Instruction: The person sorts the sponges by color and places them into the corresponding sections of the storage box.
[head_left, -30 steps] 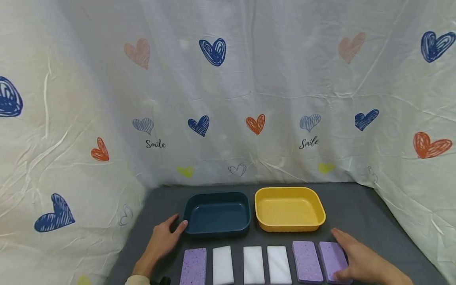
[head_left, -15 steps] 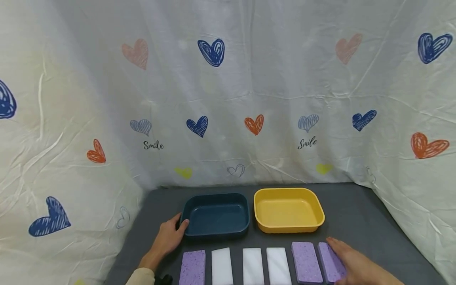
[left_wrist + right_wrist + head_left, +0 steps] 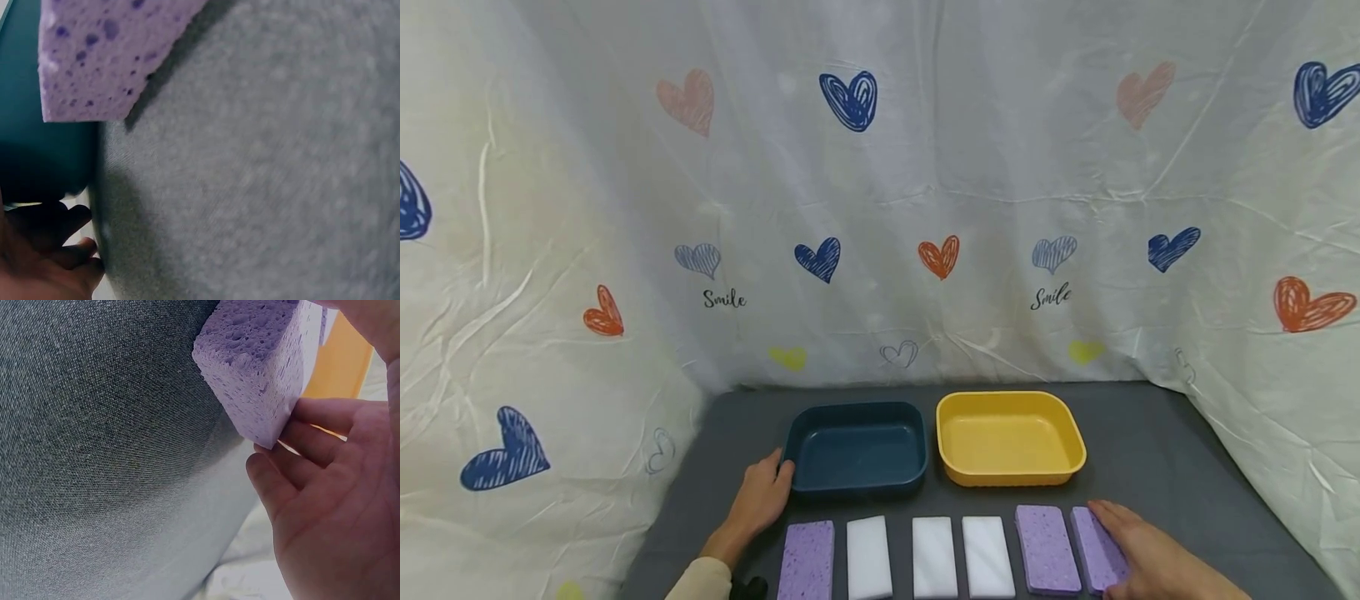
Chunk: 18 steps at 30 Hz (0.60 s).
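Observation:
My left hand (image 3: 760, 496) rests against the left side of a dark blue rectangular tray (image 3: 857, 483), thumb near its front corner. In the left wrist view its fingers (image 3: 75, 257) lie loosely bent beside the tray's wall. At the right end of a row, my right hand (image 3: 1153, 552) holds a purple sponge (image 3: 1099, 552) flat on the table. The right wrist view has fingers along that sponge's side (image 3: 256, 375); the thumb's tip is out of frame. Another purple sponge (image 3: 1047, 550) lies just left of it.
A yellow tray (image 3: 1011, 481) stands right of the blue one on the dark grey table (image 3: 1150, 450). Along the front lie three white sponges (image 3: 868, 558) and a purple sponge (image 3: 807, 562) at the left end. A white curtain with hearts (image 3: 880, 183) surrounds the back and sides.
My left hand has moved in against the blue tray's side. My right hand has shifted left and closed in on the rightmost purple sponge. Trays and sponges lie where they were.

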### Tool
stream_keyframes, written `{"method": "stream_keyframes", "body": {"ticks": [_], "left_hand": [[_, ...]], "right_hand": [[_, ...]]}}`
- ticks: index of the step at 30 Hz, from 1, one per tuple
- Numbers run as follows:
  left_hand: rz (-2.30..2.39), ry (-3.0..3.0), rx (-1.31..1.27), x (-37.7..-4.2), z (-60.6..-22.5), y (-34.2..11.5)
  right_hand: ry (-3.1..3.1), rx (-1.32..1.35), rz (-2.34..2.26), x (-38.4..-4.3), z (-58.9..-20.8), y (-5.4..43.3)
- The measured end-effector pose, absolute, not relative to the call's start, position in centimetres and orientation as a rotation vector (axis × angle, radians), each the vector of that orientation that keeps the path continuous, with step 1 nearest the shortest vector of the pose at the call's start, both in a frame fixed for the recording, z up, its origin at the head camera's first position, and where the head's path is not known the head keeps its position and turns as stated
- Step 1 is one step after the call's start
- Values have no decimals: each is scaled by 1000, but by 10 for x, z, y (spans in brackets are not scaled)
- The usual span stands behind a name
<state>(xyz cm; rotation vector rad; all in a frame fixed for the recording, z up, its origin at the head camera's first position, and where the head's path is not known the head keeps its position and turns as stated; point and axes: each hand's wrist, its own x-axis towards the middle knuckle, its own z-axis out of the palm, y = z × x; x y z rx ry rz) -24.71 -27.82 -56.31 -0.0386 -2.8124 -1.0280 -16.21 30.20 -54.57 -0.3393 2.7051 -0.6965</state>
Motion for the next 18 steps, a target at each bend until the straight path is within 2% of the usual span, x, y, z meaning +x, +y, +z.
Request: {"method": "stream_keyframes", "body": {"ticks": [3, 10, 18], "left_hand": [[-1035, -2803, -28, -247, -563, -277], [-1047, -2794, -13, -249, -564, -274], [-1051, -2790, -1, -250, -566, -276]], "right_hand": [[2704, -318, -690, -164, -545, 301], [2880, -644, -517, -162, -546, 308], [2777, -423, -568, -171, -519, 301]]}}
